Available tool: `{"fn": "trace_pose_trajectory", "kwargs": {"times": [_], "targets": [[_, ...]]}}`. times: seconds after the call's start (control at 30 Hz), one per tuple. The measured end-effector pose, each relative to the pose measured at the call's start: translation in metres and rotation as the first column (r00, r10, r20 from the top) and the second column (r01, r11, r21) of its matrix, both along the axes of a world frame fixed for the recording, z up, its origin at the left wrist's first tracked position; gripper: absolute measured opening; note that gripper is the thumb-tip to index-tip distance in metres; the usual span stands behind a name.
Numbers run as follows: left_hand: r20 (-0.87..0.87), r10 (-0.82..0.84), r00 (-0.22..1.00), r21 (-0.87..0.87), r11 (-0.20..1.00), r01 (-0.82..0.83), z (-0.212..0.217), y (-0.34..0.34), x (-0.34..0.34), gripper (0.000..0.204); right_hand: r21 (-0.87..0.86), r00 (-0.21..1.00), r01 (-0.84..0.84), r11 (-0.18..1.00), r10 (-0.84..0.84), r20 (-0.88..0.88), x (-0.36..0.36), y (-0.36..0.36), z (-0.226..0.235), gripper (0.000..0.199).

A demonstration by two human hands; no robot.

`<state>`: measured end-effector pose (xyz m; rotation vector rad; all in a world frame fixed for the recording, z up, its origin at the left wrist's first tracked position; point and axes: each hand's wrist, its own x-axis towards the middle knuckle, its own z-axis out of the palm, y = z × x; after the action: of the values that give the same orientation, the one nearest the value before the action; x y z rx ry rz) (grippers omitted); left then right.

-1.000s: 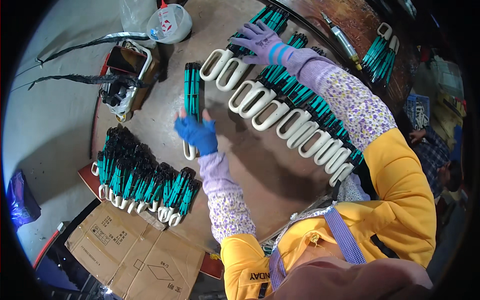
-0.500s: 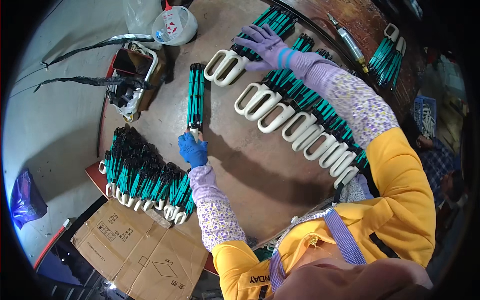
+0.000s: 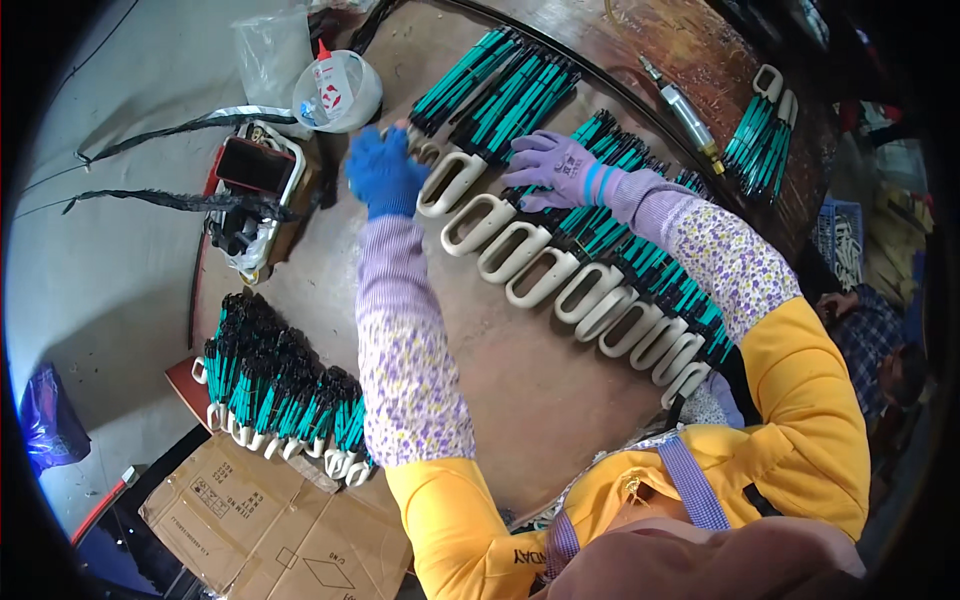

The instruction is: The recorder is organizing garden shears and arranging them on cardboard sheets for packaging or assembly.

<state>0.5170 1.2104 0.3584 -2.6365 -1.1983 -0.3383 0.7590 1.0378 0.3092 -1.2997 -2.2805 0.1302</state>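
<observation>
A curved row of folded umbrella frames, with teal and black ribs and white loop handles, lies across the table. At the row's far left end, my left hand, in a blue glove, is closed around the handle of one umbrella frame. That handle is mostly hidden by the glove. My right hand, in a purple glove, rests palm down over the ribs in the row with its fingers spread. A denser pile of similar frames sits at the table's left edge.
A white tub holds a red-capped bottle. Nearby, a phone lies on a white basket. A metal air tool and two more frames lie far right. A cardboard box stands front left.
My left hand has carried an umbrella frame from the middle of the table up to the row's far left end. My right hand has shifted right and nearer along the row.
</observation>
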Motion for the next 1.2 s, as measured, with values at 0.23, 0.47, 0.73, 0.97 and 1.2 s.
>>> {"fn": "trace_pose_trajectory", "kwargs": {"times": [0.23, 0.47, 0.73, 0.97, 1.2], "targets": [[-0.109, -0.034, 0.993, -0.005, 0.999, 0.034, -0.034, 0.0, -0.011, 0.062, -0.001, 0.999, 0.049, 0.999, -0.049, 0.019, -0.008, 0.002, 0.002, 0.032], [0.126, 0.023, 0.992, -0.208, 0.978, 0.003, -0.014, -0.155, -0.15, 0.052, -0.029, 0.997, 0.054, 0.998, -0.052, 0.058, 0.002, 0.003, 0.004, 0.027], [0.186, 0.461, 0.868, -0.656, 0.716, -0.239, 0.024, -0.53, -0.287, 0.043, -0.179, 0.89, 0.278, 0.944, -0.183, 0.418, -0.065, -0.012, 0.035, 0.023], [0.107, 0.921, 0.374, -0.875, 0.266, -0.404, 0.03, -0.708, -0.298, 0.037, 0.008, 0.97, -0.043, 0.999, 0.039, 0.24, -0.208, -0.078, 0.048, 0.017], [0.266, 0.871, 0.413, -0.841, 0.419, -0.341, 0.018, -0.639, -0.34, 0.044, -0.066, 0.958, -0.258, 0.964, 0.264, 0.112, -0.295, -0.137, 0.055, 0.029]]}}
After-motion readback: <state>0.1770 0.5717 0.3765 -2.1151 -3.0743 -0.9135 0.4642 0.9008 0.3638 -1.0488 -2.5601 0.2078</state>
